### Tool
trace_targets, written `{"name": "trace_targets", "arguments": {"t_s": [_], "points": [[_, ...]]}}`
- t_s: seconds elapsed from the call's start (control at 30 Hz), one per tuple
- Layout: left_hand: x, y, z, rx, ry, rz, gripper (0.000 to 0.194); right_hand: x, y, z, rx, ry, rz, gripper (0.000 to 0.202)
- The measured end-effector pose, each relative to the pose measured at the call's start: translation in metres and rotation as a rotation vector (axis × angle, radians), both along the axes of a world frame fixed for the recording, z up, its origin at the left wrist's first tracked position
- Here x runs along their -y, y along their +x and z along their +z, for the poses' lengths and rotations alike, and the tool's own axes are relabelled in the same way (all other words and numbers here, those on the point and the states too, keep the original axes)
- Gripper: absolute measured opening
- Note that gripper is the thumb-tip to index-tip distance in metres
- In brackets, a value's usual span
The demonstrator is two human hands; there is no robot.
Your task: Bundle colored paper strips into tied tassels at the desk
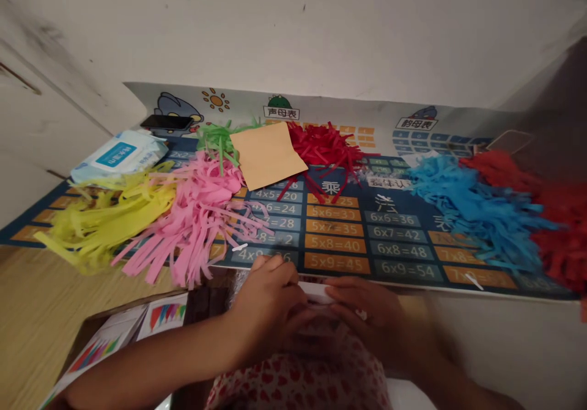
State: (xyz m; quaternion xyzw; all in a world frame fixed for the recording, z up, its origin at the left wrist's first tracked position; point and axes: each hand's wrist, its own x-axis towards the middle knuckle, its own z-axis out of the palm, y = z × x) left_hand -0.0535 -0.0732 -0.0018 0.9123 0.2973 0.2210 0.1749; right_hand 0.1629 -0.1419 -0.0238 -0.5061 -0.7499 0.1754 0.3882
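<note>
Just off the near edge of the table, my left hand (270, 294) is closed on one end of a small white strip (316, 292). My right hand (367, 312), with a ring on one finger, pinches the strip's other end. The strip could be folded paper; its kind is not clear in the dim light. Beyond my left hand lies a bundle of pink paper fringe (192, 220), with yellow fringe (114, 220) beside it. A tan paper square (269, 155) rests between green fringe (220, 141) and red fringe (325, 147).
A printed multiplication mat (337, 245) covers the table. Blue fringe (477, 208) and more red fringe (559, 233) lie at the right. A wipes pack (121, 153) and a phone (167, 122) are at the back left. Boxes (160, 318) stand below left.
</note>
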Motion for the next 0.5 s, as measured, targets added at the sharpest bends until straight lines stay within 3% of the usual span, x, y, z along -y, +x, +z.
{"name": "trace_targets", "arguments": {"t_s": [0.1,0.23,0.37,0.5], "points": [[0.003,-0.001,0.004,-0.069,0.08,0.014,0.027,0.001,-0.002,0.003,0.019,-0.005,0.001,0.019],[0.008,-0.004,0.001,0.024,0.163,0.021,0.021,0.001,-0.003,0.006,0.015,0.002,-0.004,0.019],[0.012,-0.004,-0.006,0.242,0.106,-0.073,0.003,0.0,-0.004,0.004,-0.019,0.007,-0.006,0.02],[0.015,0.001,-0.008,0.253,0.082,-0.106,0.01,0.0,-0.003,-0.001,-0.057,0.004,-0.002,0.017]]}}
